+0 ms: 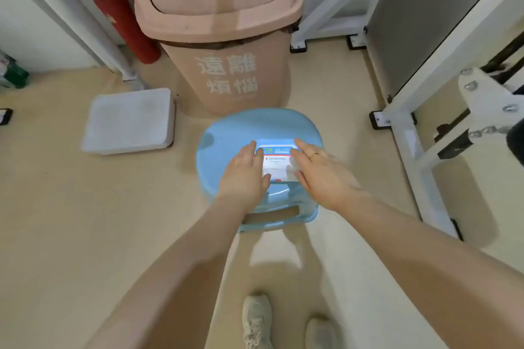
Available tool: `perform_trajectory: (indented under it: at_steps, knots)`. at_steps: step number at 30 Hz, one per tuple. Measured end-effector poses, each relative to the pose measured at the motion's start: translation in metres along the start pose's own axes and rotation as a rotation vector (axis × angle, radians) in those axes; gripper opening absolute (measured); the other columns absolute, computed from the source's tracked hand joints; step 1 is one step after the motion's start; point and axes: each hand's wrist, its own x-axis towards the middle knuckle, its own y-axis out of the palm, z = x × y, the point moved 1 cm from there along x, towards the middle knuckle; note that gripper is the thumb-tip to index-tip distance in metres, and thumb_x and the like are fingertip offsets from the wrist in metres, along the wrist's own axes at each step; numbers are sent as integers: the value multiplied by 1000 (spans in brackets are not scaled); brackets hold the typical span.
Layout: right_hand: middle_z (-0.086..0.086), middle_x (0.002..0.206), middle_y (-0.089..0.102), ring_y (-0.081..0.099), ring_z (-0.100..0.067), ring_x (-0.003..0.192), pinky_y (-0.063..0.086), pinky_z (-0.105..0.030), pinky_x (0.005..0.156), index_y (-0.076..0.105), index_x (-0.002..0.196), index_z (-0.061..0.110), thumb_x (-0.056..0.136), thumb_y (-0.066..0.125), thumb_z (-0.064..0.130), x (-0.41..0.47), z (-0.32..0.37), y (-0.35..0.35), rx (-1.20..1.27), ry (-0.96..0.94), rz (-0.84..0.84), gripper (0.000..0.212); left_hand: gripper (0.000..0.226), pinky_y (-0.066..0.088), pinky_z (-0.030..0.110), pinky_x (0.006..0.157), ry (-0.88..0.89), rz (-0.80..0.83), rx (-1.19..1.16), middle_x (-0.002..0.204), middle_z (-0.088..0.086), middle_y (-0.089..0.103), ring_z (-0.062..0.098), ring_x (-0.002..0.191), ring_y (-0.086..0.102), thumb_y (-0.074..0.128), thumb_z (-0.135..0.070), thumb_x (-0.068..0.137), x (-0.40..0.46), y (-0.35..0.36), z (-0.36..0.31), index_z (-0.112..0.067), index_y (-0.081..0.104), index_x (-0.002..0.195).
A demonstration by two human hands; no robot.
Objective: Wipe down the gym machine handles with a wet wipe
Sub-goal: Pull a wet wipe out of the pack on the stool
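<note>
Both of your arms reach forward and down, forearms converging over a blue plastic stool (226,133) that stands on the beige floor (71,207). On the stool's seat lies the wet wipe pack (276,160), a flat white packet with a blue and red label. Your left hand (245,176) lies palm down at the pack's left edge, fingers straight and together, released rather than gripping. Your right hand (317,170), a ring on one finger, lies at the pack's right edge with fingers extended and slightly spread, likewise gripping nothing; motion blur prevents confirming firm contact. Just beyond the stool stands a pink lidded bin (221,37). White machine frame (408,133) stands to the right.
</note>
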Motion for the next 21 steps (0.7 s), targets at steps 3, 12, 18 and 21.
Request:
perform_trajectory:
  at_steps: [3, 12, 18, 21]
  knots:
    - [-4, 158, 4, 13, -20, 143, 27, -36, 106, 23, 144, 12, 100, 34, 23, 43, -6, 36, -23, -13, 7, 47, 64, 16, 30, 114, -27, -1, -86, 159, 4, 1, 19, 145, 8, 40, -33, 98, 33, 41, 17, -10, 8, 149]
    - [-10, 147, 35, 31, -25, 136, 27, -39, 104, 31, 141, 11, 94, 43, 44, 103, -17, 80, -179, -36, -36, 59, 75, 38, 43, 103, -95, -68, -597, 134, 13, 46, 29, 123, 45, 75, -19, 76, 76, 75, 48, -4, 35, 138]
    - [-14, 114, 59, 57, -35, 102, 35, -35, 69, 51, 115, 8, 102, 27, 28, 113, -15, 46, -145, 12, -167, 33, 69, 43, 35, 95, -124, -95, -649, 129, 3, 50, 23, 114, 52, 73, -14, 77, 74, 72, 46, -15, 38, 136]
    - [-16, 113, 54, 53, -34, 101, 38, -37, 74, 50, 113, 8, 97, 40, 21, 123, -27, 36, 140, 317, -432, 23, 67, 44, 33, 92, -106, -126, -616, 128, 1, 49, 20, 114, 51, 72, -15, 77, 73, 71, 43, -21, 40, 135]
